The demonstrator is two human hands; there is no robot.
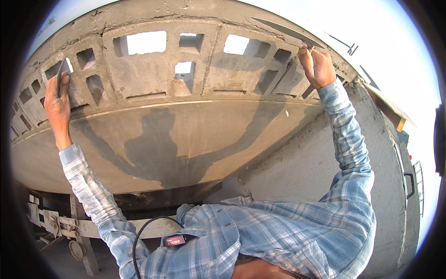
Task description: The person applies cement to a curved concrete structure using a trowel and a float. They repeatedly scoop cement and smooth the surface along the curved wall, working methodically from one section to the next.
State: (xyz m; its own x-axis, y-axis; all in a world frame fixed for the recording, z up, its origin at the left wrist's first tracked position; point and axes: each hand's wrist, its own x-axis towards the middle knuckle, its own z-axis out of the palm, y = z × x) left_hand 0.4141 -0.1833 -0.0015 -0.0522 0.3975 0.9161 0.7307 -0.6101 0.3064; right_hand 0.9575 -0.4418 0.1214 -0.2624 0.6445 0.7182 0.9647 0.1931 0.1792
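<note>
My right hand [317, 67] is raised at the upper right, its fingers closed on a pointed trowel [290, 32]. The trowel's long thin blade points left along the top of a grey cement block wall [144, 74]. At the far left, my left hand [57, 109] grips a thin, flat metal tool [59, 78], seen nearly edge-on and upright in front of an opening in the blocks. Its exact kind cannot be made out. Both arms reach out wide, and their shadow falls on the smooth plastered band [223, 135] below the openings.
A rough grey side wall [297, 162] meets the block wall at the right. Wooden scaffold boards [102, 228] stand low on the left. A black cable [141, 228] loops over my shirt. Metal rods [341, 43] stick up behind the wall top.
</note>
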